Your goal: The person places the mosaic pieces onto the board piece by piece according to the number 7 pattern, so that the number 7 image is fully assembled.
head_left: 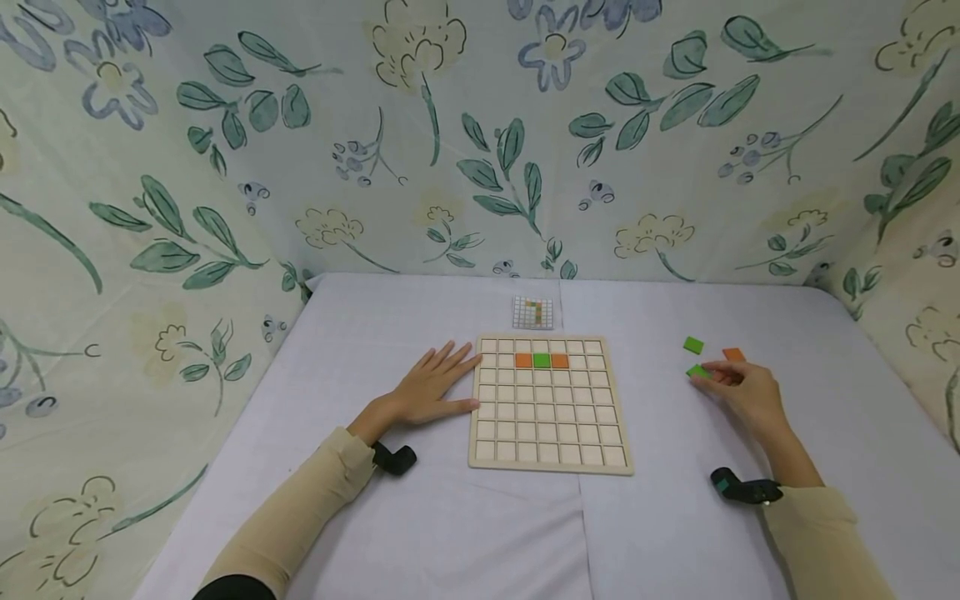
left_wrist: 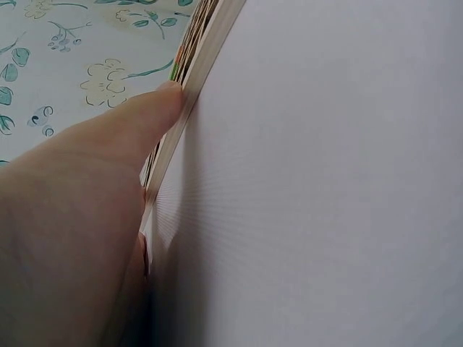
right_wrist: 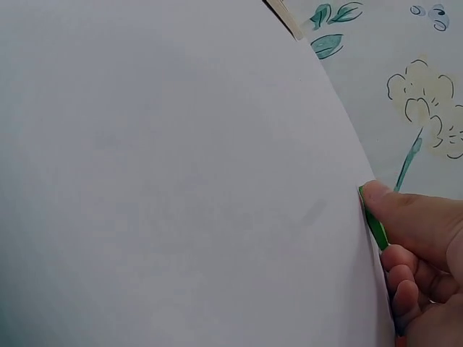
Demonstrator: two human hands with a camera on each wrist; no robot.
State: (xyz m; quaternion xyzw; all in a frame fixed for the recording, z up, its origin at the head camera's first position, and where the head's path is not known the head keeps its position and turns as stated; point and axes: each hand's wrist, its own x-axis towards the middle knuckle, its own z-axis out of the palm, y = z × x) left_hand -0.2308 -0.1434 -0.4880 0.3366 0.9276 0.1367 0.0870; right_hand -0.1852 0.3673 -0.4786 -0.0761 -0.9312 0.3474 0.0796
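My left hand [head_left: 431,387] lies spread at the left edge of a pale wooden grid board [head_left: 547,412], its thumb and a fingertip on the rim. In the left wrist view the thumb [left_wrist: 163,108] presses the board's side. An orange tile [head_left: 523,360], a green tile [head_left: 542,360] and another orange tile [head_left: 559,361] sit side by side in the board's second row. Right of the board, my right hand [head_left: 753,400] pinches a green square tile [head_left: 697,370], seen tilted by the thumb in the right wrist view. The other fingers are curled.
A second loose green tile [head_left: 693,345] lies just beyond the right hand. A loose orange tile [head_left: 734,354] is partly hidden behind that hand. Past the board's far edge sits a small card [head_left: 533,313] with a grid pattern. White cloth [head_left: 495,533] covers the table.
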